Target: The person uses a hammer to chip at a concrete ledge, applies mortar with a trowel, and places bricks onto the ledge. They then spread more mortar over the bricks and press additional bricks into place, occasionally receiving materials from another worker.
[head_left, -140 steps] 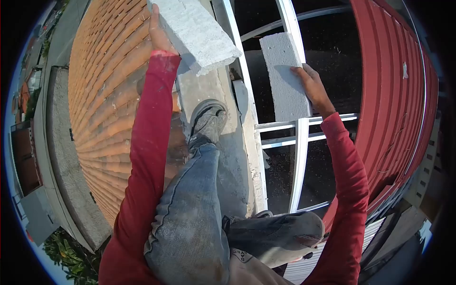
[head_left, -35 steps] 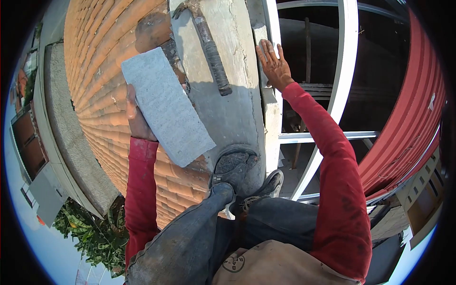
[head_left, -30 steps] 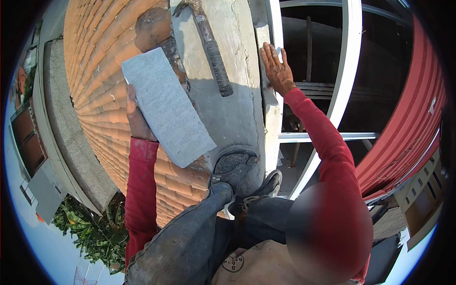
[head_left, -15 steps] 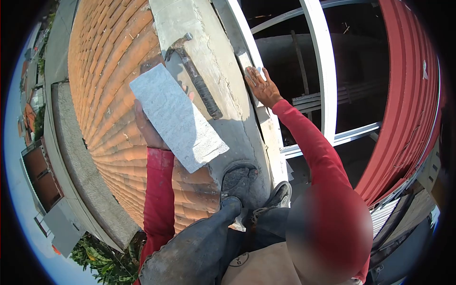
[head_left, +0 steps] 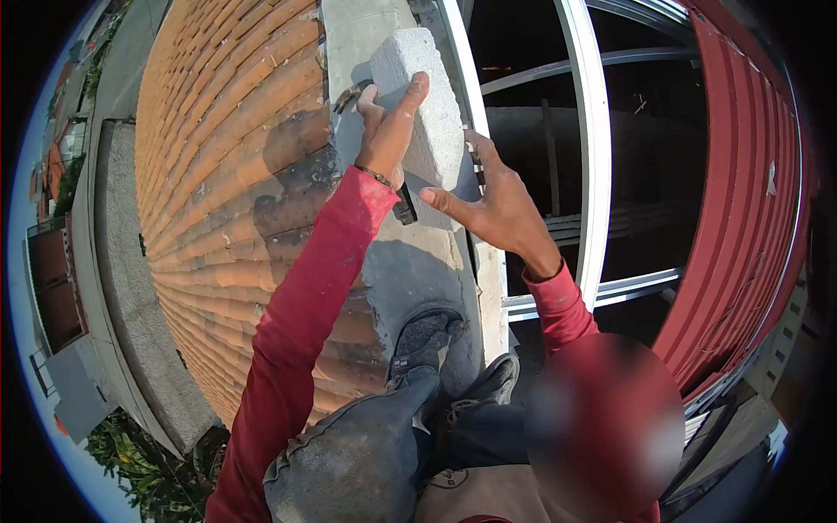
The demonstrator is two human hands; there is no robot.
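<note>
While the left hand grips a pale, rough-faced masonry block from its left side, with the thumb laid along the face and the fingers curled toward the far edge, the right hand is open beside the block's lower end. Its thumb reaches below that end and its fingers extend up along the right edge; whether they touch the block cannot be told.

The block is tilted, its long side running roughly along the concrete ledge, above which it appears; its underside is hidden, so contact with the ledge cannot be made out. Behind the left hand and the block, partly covered by them, lies a hammer, its head showing left of the fingers and its dark handle end below the wrist. A thin bracelet circles the left wrist, just above the red cuff.

Left of the ledge spreads a roof of orange clay tiles, some darkened near the ledge. On the right, a white metal frame spans a dark opening, with red corrugated sheeting beyond it. One dusty shoe stands on the ledge, and a second shoe is near it, by the ledge's right edge.
</note>
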